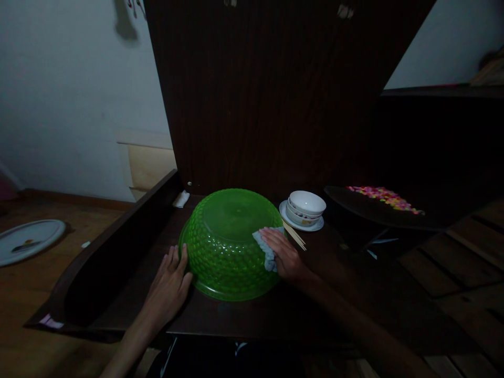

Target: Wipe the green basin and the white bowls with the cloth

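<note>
A large green plastic basin (pixel 236 220) lies upside down on the dark wooden desk (pixel 236 320), its textured side facing me. My right hand (pixel 285 257) presses a light grey-blue cloth (pixel 268 254) against the basin's right side, fingers closed over it. At the lower left rim rests my left hand (pixel 173 278), its fingers stretched out and touching the edge. Behind my right hand, several chopsticks (pixel 294 235) lie on the desk, partly hidden by the basin. Close by, stacked white bowls (pixel 306 207) sit on a white plate (pixel 315 227).
A dark raised side panel (pixel 129 252) borders the desk on the left, and a tall dark board (pixel 268 94) stands behind. White crumpled paper (pixel 181 199) lies in the back left corner. Colourful small pieces (pixel 388 198) cover a dark surface at right. A round white lid-like object (pixel 43 231) is far left.
</note>
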`<state>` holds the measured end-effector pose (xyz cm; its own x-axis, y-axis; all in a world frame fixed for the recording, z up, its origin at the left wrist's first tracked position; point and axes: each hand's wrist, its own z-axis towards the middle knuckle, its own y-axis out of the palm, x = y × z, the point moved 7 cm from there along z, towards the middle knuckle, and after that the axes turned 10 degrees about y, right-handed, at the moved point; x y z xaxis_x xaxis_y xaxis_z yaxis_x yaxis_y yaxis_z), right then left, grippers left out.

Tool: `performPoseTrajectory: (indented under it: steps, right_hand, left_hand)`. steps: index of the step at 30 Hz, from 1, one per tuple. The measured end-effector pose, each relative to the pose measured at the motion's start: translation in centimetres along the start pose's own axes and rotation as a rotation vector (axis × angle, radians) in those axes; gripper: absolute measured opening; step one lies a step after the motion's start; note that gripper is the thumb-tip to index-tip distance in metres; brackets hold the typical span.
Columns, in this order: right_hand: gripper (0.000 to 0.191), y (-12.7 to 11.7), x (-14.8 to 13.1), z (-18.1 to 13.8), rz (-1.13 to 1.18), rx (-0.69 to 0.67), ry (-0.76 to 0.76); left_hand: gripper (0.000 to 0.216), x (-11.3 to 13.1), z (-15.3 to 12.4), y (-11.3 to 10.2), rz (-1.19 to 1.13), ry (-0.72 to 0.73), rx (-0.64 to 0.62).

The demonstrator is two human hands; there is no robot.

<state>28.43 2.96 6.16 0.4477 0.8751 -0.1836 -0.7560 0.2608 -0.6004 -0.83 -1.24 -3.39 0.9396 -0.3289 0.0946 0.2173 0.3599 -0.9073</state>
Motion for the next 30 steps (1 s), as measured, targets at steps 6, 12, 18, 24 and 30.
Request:
performPoseTrajectory:
  steps: [6, 12, 18, 24, 30]
  right_hand:
    - [0.046, 0.5, -0.5, -0.7, -0.061, -0.056, -0.104]
    - [0.033, 2.9, -5.7, 0.1, -0.255, -0.087, -0.452]
    - [0.026, 7.3, -10.5, 1.6, -0.307, -0.195, -0.649]
    - [0.026, 9.8, -11.9, 1.1, -0.337, -0.298, -0.766]
    - [0.031, 6.8, -9.7, -0.6, -0.147, -0.333, -0.813]
  left_hand:
    - [0.062, 0.0, 0.1, 0.1, 0.016, 0.001, 0.004]
    - [0.061, 0.1, 0.2, 0.2, 0.013, -0.003, -0.009]
    - [0.060, -0.2, 0.2, 0.1, 0.013, -0.024, 0.003]
    - [0.059, 0.1, 0.3, -0.2, 0.032, -0.047, -0.020]
    - [0.059, 0.1, 0.2, -0.4, 0.045, -0.025, -0.006]
